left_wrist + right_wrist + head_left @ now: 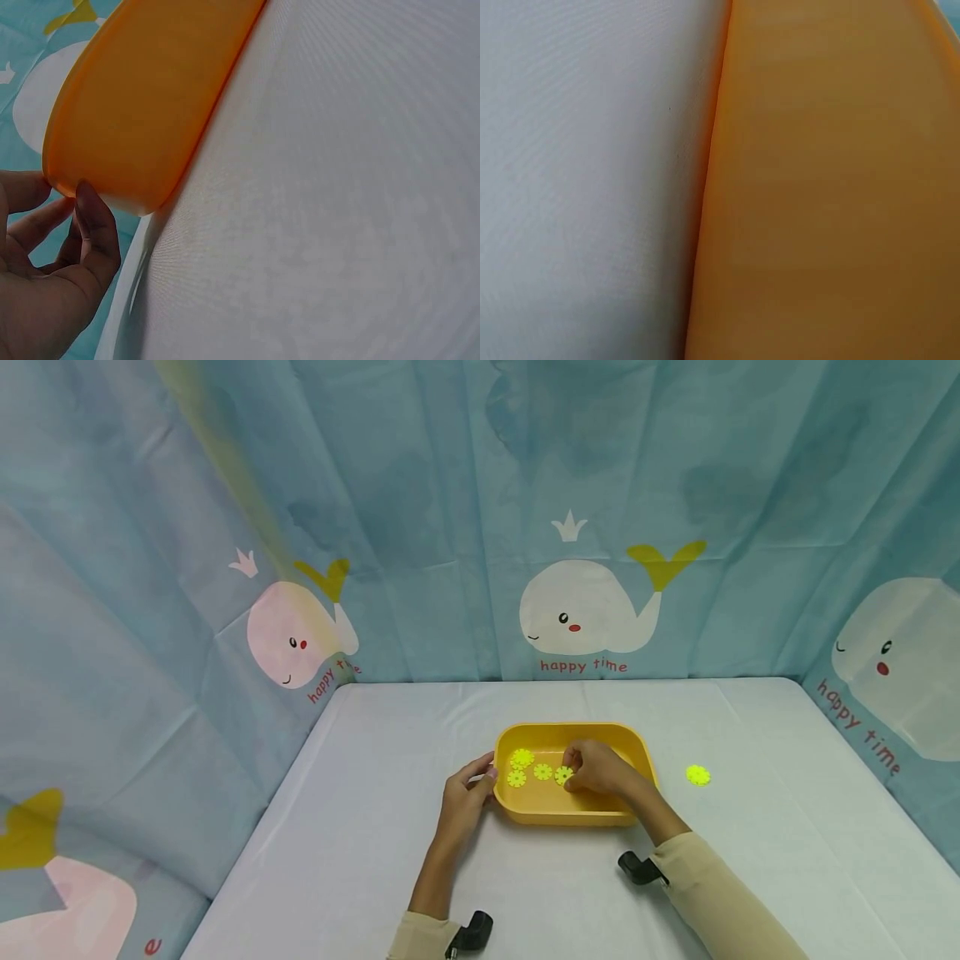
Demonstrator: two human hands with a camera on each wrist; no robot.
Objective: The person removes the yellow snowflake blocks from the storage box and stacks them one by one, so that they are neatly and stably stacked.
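Flower-shaped pieces [542, 772] are bright neon yellow with notched, petal-like edges.

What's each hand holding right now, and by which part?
The left hand holds the yellow tray by its left end, at the rim. The right hand apparently pinches a yellow flower-shaped piece by its right edge.

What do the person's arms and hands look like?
Both arms wear plain beige sleeves: a left sleeve and a right sleeve. By each wrist is a chunky black gadget, one on the left and one on the right. The left hand and right hand wear no gloves.
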